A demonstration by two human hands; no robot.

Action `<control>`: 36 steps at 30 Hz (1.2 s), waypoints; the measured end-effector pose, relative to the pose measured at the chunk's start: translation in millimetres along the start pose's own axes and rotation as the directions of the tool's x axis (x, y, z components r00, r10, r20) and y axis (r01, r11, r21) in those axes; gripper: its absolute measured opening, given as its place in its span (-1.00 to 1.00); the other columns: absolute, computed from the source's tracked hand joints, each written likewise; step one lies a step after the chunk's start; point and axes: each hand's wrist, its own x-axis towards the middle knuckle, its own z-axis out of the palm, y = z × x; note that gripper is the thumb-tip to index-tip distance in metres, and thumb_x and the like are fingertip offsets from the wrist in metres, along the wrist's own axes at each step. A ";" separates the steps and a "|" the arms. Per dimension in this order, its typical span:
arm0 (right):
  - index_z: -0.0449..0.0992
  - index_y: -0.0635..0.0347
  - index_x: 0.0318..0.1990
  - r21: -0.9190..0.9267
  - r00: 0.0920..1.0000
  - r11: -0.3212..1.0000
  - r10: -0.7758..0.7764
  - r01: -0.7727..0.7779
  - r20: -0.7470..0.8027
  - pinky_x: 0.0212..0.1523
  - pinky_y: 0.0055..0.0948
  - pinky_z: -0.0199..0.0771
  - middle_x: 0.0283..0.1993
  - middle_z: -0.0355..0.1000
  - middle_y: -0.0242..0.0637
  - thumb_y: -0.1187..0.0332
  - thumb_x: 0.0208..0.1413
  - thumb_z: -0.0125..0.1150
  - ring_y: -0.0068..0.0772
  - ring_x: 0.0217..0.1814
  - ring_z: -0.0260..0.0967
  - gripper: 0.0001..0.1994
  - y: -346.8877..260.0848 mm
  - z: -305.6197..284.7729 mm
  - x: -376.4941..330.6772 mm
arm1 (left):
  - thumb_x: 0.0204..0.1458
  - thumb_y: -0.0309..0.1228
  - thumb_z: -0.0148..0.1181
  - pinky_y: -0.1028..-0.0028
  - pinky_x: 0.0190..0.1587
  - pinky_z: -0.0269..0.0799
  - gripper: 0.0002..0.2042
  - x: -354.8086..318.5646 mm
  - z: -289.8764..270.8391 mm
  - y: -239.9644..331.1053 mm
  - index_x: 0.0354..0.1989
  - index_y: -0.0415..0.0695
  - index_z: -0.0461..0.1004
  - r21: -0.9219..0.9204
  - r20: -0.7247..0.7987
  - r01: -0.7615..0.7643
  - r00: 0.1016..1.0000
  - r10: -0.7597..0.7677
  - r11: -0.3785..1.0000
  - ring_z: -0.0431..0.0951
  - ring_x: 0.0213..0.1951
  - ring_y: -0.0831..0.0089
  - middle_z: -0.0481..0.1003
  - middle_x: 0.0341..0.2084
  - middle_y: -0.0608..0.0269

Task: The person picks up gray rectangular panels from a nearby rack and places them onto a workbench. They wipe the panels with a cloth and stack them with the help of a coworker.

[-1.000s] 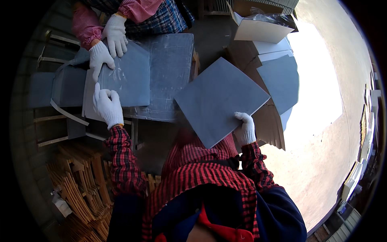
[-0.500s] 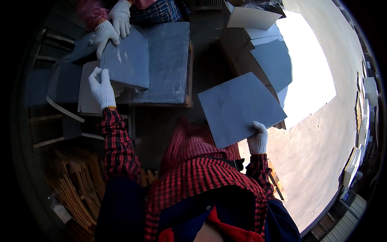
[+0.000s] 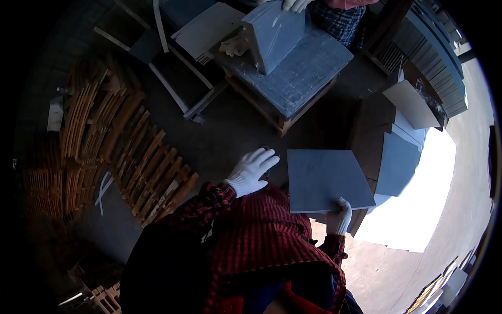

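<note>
In my right hand point(image 3: 340, 217), white-gloved, is a flat grey square panel point(image 3: 329, 175); the thumb lies on its face near the near edge and the other fingers are hidden beneath. My left hand point(image 3: 254, 170), also gloved, is in the air in front of me. Its fingers are stretched out, with nothing in them, a little left of the panel. Beyond stands a pallet-based worktable with a scuffed grey top point(image 3: 308, 78). On it another grey panel point(image 3: 274, 34) is tilted up, with a co-worker's gloved hands point(image 3: 297, 4) at its upper edge.
Wooden pallets point(image 3: 112, 120) stand stacked on the left. A metal frame point(image 3: 175, 97) lies near the worktable's left side, beside a pale sheet point(image 3: 209, 31). To the right are a brown stack topped with grey sheets point(image 3: 400, 165), an open carton point(image 3: 415, 102) and a row of panels point(image 3: 429, 57).
My left hand has let go of the panel on the worktable and drawn back toward me. My view has turned left, and the panel in my right hand is nearer my body.
</note>
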 end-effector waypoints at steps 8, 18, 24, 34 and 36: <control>0.55 0.41 -0.24 -0.087 0.922 0.970 0.243 -0.227 0.301 -0.04 -0.37 0.45 -0.20 0.52 -0.22 0.42 0.12 0.09 -0.37 -0.12 0.44 -0.79 -11.4 -5.0 13.3 | -0.18 -0.40 0.41 0.16 0.18 0.36 -0.25 -39.3 118.2 82.4 0.28 0.01 0.23 -0.103 0.103 -0.024 0.994 0.035 0.994 0.35 0.19 0.21 0.29 0.21 0.22; 0.54 0.33 -0.29 -0.556 0.650 0.485 -0.035 0.675 0.759 -0.27 -0.22 0.51 -0.30 0.53 -0.20 0.50 -0.05 0.26 -0.26 -0.26 0.49 -0.85 30.2 44.4 -17.7 | -0.12 -0.55 0.20 0.20 0.03 0.46 -0.45 -122.8 137.0 61.4 0.16 -0.07 0.33 -0.139 -0.206 0.241 0.942 -0.266 0.961 0.43 0.03 0.13 0.38 0.07 0.16; 0.56 0.31 -0.18 -0.586 0.719 0.479 -0.151 0.654 0.679 -0.09 -0.21 0.52 -0.24 0.55 -0.01 0.43 -0.05 0.30 0.02 -0.16 0.53 -0.75 51.2 56.7 -45.7 | -0.13 -0.63 0.11 0.24 0.14 0.39 -0.38 -144.0 105.4 44.5 0.23 -0.06 0.33 -0.220 -0.084 0.206 0.970 -0.229 0.953 0.39 0.14 0.13 0.37 0.18 0.13; 0.52 0.34 -0.19 0.413 0.989 0.910 0.043 0.020 -0.141 -0.01 -0.30 0.50 -0.21 0.52 -0.19 0.57 0.01 0.21 -0.30 -0.13 0.48 -0.82 54.3 -33.6 -158.7 | -0.03 -0.40 0.26 0.16 0.23 0.33 -0.27 -75.6 82.8 84.0 0.39 -0.01 0.13 -0.143 0.195 -0.045 0.978 0.073 0.989 0.33 0.24 -0.03 0.18 0.34 -0.06; 0.57 0.33 -0.20 0.444 0.975 0.890 -0.008 0.108 -0.222 -0.14 -0.43 0.52 -0.25 0.54 -0.20 0.56 0.02 0.26 -0.39 -0.18 0.50 -0.84 39.5 -54.7 -184.2 | 0.00 -0.35 0.28 0.19 0.24 0.32 -0.21 -57.9 93.7 111.4 0.43 -0.03 0.03 -0.315 0.337 0.171 0.940 -0.058 0.934 0.31 0.28 0.02 0.13 0.37 -0.07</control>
